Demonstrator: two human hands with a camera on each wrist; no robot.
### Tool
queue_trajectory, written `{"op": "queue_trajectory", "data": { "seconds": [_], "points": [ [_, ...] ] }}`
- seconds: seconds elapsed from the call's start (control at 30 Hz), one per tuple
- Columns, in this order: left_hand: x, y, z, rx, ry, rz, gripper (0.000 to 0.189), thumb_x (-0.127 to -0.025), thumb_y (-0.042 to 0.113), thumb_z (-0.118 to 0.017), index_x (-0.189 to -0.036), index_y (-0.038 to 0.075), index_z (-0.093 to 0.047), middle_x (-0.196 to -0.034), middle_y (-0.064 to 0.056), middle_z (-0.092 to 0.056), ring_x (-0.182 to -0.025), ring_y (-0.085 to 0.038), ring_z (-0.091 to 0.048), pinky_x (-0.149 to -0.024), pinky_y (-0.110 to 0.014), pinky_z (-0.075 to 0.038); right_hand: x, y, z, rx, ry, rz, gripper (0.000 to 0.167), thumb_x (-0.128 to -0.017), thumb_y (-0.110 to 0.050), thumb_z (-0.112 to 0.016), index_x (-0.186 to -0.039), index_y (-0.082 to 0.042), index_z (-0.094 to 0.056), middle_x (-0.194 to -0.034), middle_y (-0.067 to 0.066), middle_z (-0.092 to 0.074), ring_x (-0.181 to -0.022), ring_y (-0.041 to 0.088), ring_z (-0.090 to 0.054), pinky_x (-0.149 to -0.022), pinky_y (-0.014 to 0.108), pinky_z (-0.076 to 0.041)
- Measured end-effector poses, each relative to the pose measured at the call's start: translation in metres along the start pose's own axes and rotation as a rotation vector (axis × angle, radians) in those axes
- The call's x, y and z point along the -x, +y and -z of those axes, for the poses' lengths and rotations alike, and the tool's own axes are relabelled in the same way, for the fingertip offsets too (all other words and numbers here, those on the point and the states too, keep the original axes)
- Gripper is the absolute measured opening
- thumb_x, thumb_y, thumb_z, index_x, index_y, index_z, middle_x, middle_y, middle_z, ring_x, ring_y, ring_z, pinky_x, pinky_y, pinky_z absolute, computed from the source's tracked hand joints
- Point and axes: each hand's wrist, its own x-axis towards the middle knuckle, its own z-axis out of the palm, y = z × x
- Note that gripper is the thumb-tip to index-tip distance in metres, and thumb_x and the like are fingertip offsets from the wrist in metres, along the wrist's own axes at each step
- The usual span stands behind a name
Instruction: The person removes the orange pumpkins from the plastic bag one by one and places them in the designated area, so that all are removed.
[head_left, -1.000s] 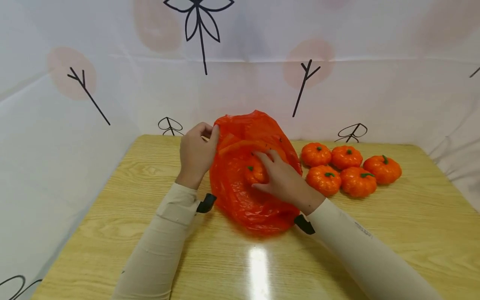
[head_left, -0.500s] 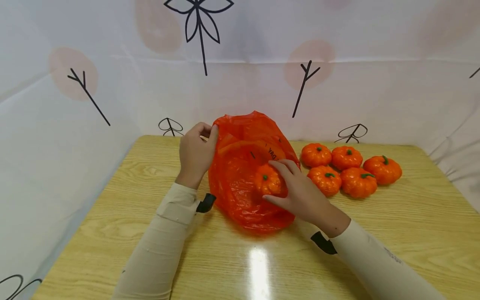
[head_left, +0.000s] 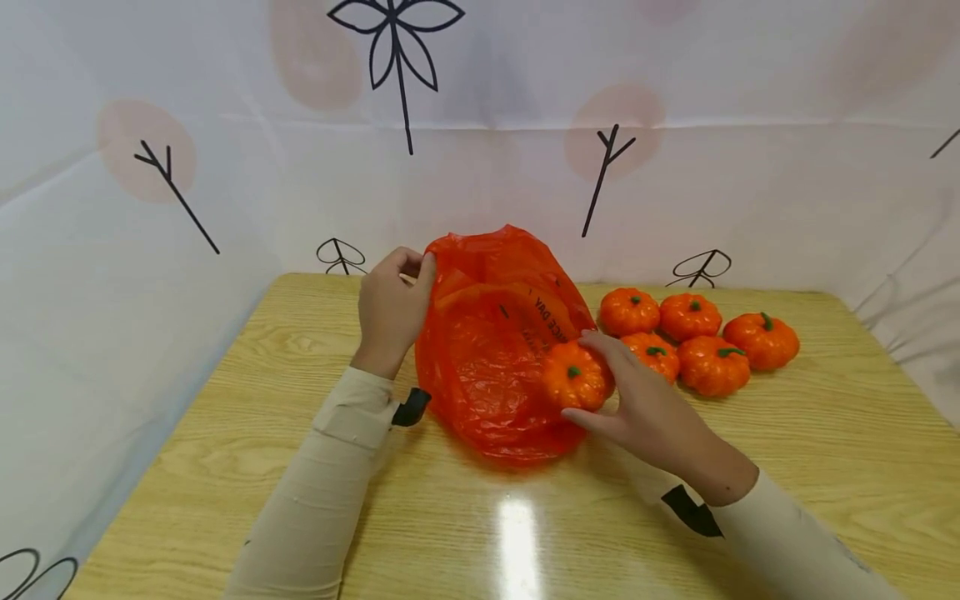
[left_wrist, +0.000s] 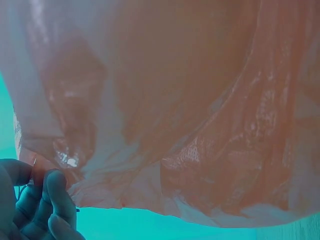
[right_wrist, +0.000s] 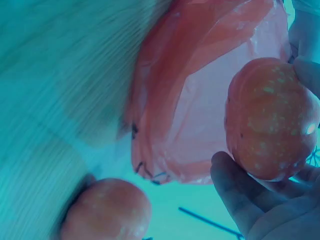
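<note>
A thin red plastic bag [head_left: 480, 358] lies open on the table, mouth toward the back, dark lettering on its inner side. My left hand [head_left: 393, 308] pinches the bag's upper left rim between thumb and fingers; the left wrist view shows the fingertips [left_wrist: 56, 182] on the film. In my right hand [head_left: 652, 408] is a small orange pumpkin [head_left: 576, 377] with a green stem, gripped between thumb and fingers. It overlaps the bag's right side in the head view. The right wrist view shows the held pumpkin [right_wrist: 272, 120] in front of the bag [right_wrist: 200, 100].
Several more orange pumpkins [head_left: 690, 317] stand grouped on the wooden table [head_left: 247, 400] to the right of the bag, just beyond my right hand. A white patterned cloth [head_left: 487, 167] hangs behind and along the left side.
My right hand has drawn back to the right and toward me, bringing the pumpkin from the bag's middle to its right edge. The left hand keeps its pinch on the rim.
</note>
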Motion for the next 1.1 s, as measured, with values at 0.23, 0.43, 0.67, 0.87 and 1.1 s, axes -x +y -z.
{"op": "queue_trajectory", "data": {
  "seconds": [0.23, 0.43, 0.67, 0.87, 1.1],
  "points": [
    [0.002, 0.0, -0.001, -0.01, -0.004, 0.005, 0.03, -0.101, 0.034, -0.056, -0.09, 0.009, -0.069, -0.086, -0.006, -0.071, -0.071, -0.021, -0.062, -0.06, -0.031, -0.05, 0.016, 0.009, 0.007, 0.002, -0.011, -0.019, 0.088, -0.084, -0.048, -0.078, -0.151, -0.012, -0.035, -0.149, 0.011, -0.048, -0.123, 0.032, -0.059, -0.099, 0.056, -0.049],
    [0.002, -0.001, -0.002, -0.032, -0.006, 0.005, 0.03, -0.101, 0.034, -0.056, -0.091, 0.009, -0.069, -0.087, -0.006, -0.072, -0.071, -0.021, -0.062, -0.06, -0.031, -0.051, 0.024, 0.019, 0.014, 0.044, -0.024, 0.018, 0.084, -0.083, -0.048, -0.079, -0.152, -0.02, -0.04, -0.143, 0.007, -0.046, -0.098, 0.022, -0.067, -0.083, 0.048, -0.057],
    [0.001, 0.0, -0.003, -0.041, -0.007, 0.003, 0.03, -0.101, 0.034, -0.057, -0.091, 0.009, -0.069, -0.087, -0.006, -0.072, -0.07, -0.021, -0.062, -0.058, -0.031, -0.05, 0.024, 0.03, 0.021, -0.01, -0.088, 0.012, 0.077, -0.081, -0.049, -0.08, -0.142, -0.018, -0.046, -0.135, 0.005, -0.051, -0.115, 0.029, -0.06, -0.09, 0.054, -0.054],
    [0.001, -0.001, -0.004, -0.043, -0.009, -0.004, 0.029, -0.101, 0.034, -0.057, -0.09, 0.01, -0.068, -0.086, -0.005, -0.071, -0.07, -0.021, -0.062, -0.058, -0.031, -0.051, 0.026, 0.041, 0.032, -0.01, -0.145, -0.028, 0.077, -0.078, -0.055, -0.08, -0.137, -0.017, -0.049, -0.129, -0.001, -0.058, -0.111, 0.02, -0.062, -0.089, 0.047, -0.054],
    [0.001, -0.001, -0.005, -0.044, -0.017, 0.002, 0.03, -0.101, 0.035, -0.056, -0.09, 0.01, -0.068, -0.086, -0.005, -0.071, -0.071, -0.021, -0.062, -0.059, -0.031, -0.05, 0.028, 0.049, 0.042, -0.029, -0.19, -0.047, 0.078, -0.076, -0.056, -0.081, -0.134, -0.013, -0.051, -0.13, 0.009, -0.058, -0.111, 0.027, -0.062, -0.088, 0.05, -0.054]
  ]
}}
